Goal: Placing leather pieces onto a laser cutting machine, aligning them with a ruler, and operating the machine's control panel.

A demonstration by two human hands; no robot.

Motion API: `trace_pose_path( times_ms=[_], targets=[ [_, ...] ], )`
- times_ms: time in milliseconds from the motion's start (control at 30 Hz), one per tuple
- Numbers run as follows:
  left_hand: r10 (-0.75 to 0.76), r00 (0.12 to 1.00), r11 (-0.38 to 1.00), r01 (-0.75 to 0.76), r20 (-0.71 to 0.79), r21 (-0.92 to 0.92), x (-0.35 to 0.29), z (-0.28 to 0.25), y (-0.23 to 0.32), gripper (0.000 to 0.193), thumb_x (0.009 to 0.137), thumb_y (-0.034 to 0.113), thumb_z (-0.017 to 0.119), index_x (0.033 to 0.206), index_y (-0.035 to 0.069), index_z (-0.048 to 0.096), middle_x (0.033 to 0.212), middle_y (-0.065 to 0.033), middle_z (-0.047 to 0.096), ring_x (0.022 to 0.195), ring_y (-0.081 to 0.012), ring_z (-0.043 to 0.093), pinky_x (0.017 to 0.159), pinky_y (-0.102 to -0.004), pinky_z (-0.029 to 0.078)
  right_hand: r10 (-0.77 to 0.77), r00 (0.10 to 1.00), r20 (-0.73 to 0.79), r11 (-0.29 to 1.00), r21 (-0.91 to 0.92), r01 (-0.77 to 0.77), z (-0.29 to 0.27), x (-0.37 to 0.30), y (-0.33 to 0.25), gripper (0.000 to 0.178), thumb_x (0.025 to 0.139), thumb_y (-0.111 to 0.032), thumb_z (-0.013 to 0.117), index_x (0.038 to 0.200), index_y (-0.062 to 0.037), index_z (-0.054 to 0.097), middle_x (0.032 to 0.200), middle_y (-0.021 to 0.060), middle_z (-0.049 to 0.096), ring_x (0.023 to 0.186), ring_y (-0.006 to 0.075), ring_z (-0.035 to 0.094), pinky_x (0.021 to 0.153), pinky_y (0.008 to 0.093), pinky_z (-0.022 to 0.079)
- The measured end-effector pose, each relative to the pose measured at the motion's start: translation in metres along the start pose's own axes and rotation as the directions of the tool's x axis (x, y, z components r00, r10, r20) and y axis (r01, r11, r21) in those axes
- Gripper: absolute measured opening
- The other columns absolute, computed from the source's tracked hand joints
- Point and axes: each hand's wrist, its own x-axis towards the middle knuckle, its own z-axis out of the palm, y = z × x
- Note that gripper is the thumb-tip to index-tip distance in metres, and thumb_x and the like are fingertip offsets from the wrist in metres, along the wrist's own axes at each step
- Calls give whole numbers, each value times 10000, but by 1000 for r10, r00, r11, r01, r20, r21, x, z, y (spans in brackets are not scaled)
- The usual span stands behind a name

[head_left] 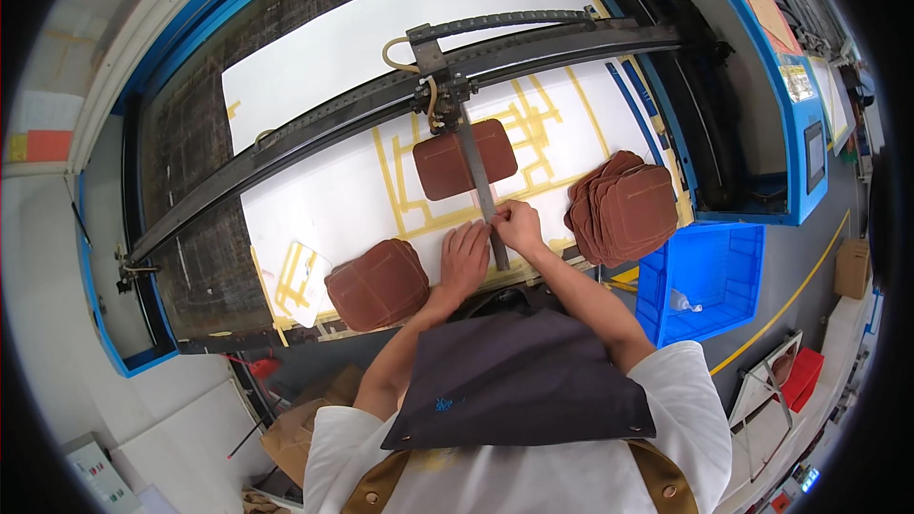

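Note:
A brown rounded panel (439, 169), leather-like, lies on the white sheet under a long grey metal bar (481, 177). The bar reaches toward me from the machine's carriage (443, 95). Left of the bar's near end, my left hand (465, 255) rests on the sheet, fingers stretched out and fingertips close to the bar. My right hand (517, 227) is closed at the bar's right edge, its thumb and fingers pinched together; what is between them is hidden. A stack of brown panels (378, 286) sits left of my hands, and a looser pile (624, 209) sits to the right.
A dark gantry beam (314, 138) crosses the blue-framed machine bed. Yellow tape strips (538, 133) mark the white sheet. A white taped template (303, 284) lies at the left. Beyond the bed's right edge stands a blue crate (705, 276) with a clear bottle inside.

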Motion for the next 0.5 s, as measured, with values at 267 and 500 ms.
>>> trace_pose_path(
  times_ms=[267, 500],
  targets=[
    [37, 999, 999, -38, 37, 7, -16, 5, 8, 416, 886, 196, 647, 1288, 90, 619, 1370, -82, 572, 1304, -259, 488, 1107, -489, 343, 81, 985, -155, 996, 56, -73, -52, -11, 42, 182, 818, -84, 740, 962, 23, 708, 774, 154, 714, 729, 304, 701, 694, 382, 550],
    [58, 998, 998, -57, 32, -5, -18, 23, 6, 405, 892, 208, 620, 1279, 91, 619, 1389, -100, 558, 1329, -284, 478, 1128, -517, 321, -170, 933, -316, 983, 7, 181, -103, -60, 12, 449, 819, -55, 711, 1253, 4, 613, 1023, 164, 653, 886, 280, 676, 774, 383, 555]
  ],
)
